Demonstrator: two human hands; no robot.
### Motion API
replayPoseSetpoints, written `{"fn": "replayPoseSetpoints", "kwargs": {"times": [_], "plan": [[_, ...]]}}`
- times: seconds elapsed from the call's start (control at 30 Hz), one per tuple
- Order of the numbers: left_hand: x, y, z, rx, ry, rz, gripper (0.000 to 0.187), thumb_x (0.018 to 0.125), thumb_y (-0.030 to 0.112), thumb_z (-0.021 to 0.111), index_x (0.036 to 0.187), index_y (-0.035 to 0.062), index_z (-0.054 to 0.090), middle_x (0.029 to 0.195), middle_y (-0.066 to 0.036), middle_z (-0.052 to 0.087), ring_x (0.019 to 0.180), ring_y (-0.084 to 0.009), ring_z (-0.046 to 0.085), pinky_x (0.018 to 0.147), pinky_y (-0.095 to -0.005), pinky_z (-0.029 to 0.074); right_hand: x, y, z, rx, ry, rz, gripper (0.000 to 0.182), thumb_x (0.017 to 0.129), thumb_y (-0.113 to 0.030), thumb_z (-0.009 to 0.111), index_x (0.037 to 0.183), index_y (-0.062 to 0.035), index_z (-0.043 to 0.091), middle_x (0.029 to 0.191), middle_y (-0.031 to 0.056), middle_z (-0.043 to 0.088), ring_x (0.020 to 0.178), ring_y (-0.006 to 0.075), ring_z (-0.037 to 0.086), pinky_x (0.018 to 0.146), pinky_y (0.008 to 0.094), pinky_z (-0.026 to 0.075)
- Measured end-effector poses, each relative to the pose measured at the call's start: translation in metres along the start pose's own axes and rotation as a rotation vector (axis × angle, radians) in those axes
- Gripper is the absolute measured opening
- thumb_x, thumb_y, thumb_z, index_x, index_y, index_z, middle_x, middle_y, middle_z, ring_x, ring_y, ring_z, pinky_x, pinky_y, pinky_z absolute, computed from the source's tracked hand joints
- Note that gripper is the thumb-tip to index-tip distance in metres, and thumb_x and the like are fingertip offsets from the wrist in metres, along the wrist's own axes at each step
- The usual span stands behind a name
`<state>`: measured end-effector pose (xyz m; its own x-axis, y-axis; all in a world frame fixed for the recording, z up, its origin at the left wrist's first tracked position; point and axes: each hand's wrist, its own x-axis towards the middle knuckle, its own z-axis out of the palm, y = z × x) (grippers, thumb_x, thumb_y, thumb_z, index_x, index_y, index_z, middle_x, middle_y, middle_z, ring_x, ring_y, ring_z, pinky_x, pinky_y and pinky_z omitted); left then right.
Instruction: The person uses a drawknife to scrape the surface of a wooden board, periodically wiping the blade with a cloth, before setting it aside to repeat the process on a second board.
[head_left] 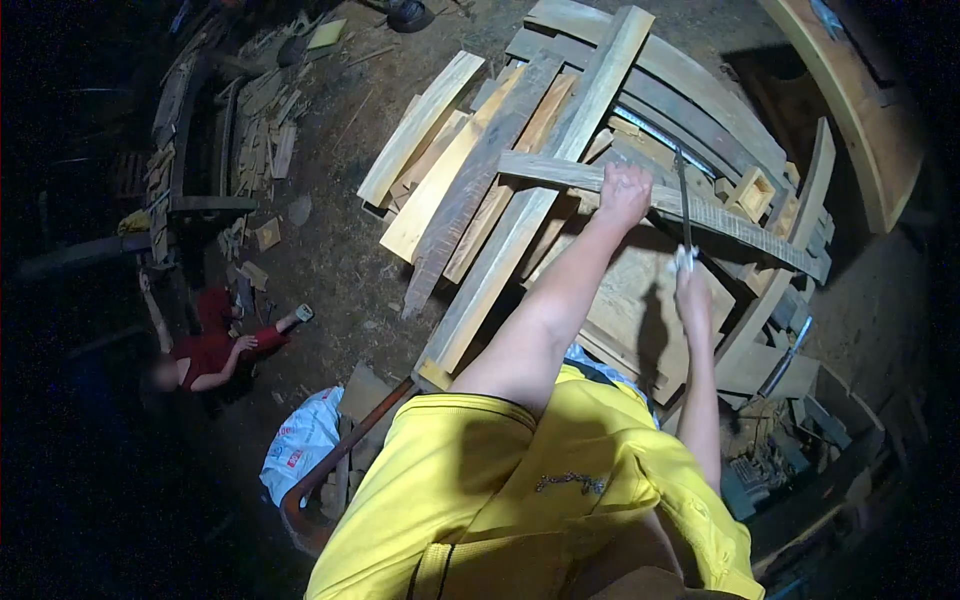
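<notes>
My left hand (627,195) is closed over a long rough board (745,228) that lies crosswise on two thick timbers. In my right hand (692,290) is the pale handle of a handsaw (684,190), seen nearly edge-on. Its thin dark blade lies across the board, just right of my left hand. Whether the teeth have cut into the wood cannot be made out. One thick timber (580,130) runs from near my body to the far side, under the board. A wide wooden panel (640,290) lies below, partly in shadow.
Loose planks (470,170) lie left of the timber. A curved wooden piece (850,110) stands at upper right. A person in red (215,340) sits on the ground at left. Near my legs are a white-blue sack (303,440) and a rusty bar (350,440).
</notes>
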<state>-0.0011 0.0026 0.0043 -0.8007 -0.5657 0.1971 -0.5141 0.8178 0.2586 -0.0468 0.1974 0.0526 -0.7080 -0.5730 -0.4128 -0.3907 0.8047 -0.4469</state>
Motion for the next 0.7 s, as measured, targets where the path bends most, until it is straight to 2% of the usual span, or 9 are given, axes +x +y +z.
{"fn": "replayPoseSetpoints", "kwargs": {"times": [0.07,0.2,0.27,0.37,0.47,0.57,0.7], "plan": [[0.002,0.001,-0.001,0.003,-0.025,0.008,0.011,0.071,0.014,0.056,0.080,0.0091,0.059,0.078,-0.011,0.060,0.078,-0.0245,0.059,0.076,-0.0419,0.036,0.032,-0.032,-0.012,0.109,-0.036,-0.036,0.039,0.093,-0.033,0.033,0.103,-0.0024,0.055,0.081,0.0238,0.061,0.078,0.0375,0.060,0.069,0.0446,0.045],[0.000,0.000,0.002,0.018,0.030,0.018,0.011,0.070,0.014,0.056,0.079,0.0098,0.059,0.078,-0.010,0.060,0.078,-0.0242,0.059,0.075,-0.0407,0.036,0.024,-0.026,-0.009,0.076,-0.004,-0.036,0.038,0.092,-0.032,0.034,0.101,-0.0019,0.056,0.078,0.0235,0.060,0.074,0.0356,0.061,0.066,0.0437,0.045],[0.003,-0.002,0.003,0.010,0.044,0.020,0.011,0.070,0.014,0.056,0.080,0.0100,0.059,0.078,-0.010,0.060,0.077,-0.0241,0.058,0.075,-0.0404,0.035,-0.012,-0.004,-0.001,-0.004,-0.011,0.010,0.041,0.093,-0.033,0.032,0.102,-0.0010,0.055,0.089,0.0278,0.058,0.089,0.0440,0.054,0.073,0.0483,0.043],[-0.002,0.000,0.006,0.033,0.020,-0.010,0.011,0.070,0.014,0.056,0.080,0.0106,0.058,0.079,-0.010,0.060,0.078,-0.0240,0.058,0.076,-0.0406,0.035,-0.029,0.008,0.004,-0.001,0.007,0.046,0.040,0.092,-0.031,0.034,0.105,-0.0013,0.057,0.089,0.0281,0.059,0.087,0.0422,0.057,0.073,0.0496,0.043],[0.002,0.002,0.002,0.019,0.000,-0.001,0.012,0.070,0.013,0.055,0.081,0.0109,0.058,0.080,-0.010,0.060,0.078,-0.0240,0.058,0.076,-0.0408,0.034,0.013,-0.025,-0.010,0.056,0.046,-0.062,0.041,0.092,-0.031,0.033,0.103,-0.0001,0.057,0.089,0.0292,0.058,0.087,0.0435,0.056,0.075,0.0505,0.042],[0.000,-0.001,0.003,0.031,0.018,0.014,0.012,0.070,0.013,0.055,0.081,0.0108,0.058,0.080,-0.010,0.059,0.078,-0.0239,0.058,0.076,-0.0408,0.034,0.051,-0.032,-0.009,-0.029,-0.012,-0.039,0.042,0.093,-0.033,0.032,0.103,-0.0005,0.056,0.092,0.0289,0.058,0.089,0.0436,0.055,0.075,0.0494,0.043],[0.004,0.000,0.003,0.017,-0.009,0.002,0.011,0.070,0.013,0.055,0.081,0.0108,0.058,0.082,-0.010,0.060,0.079,-0.0241,0.058,0.075,-0.0406,0.035,-0.009,-0.009,-0.003,0.012,-0.003,-0.017,0.041,0.092,-0.033,0.032,0.103,-0.0008,0.056,0.091,0.0287,0.058,0.087,0.0427,0.056,0.074,0.0491,0.043]]}}
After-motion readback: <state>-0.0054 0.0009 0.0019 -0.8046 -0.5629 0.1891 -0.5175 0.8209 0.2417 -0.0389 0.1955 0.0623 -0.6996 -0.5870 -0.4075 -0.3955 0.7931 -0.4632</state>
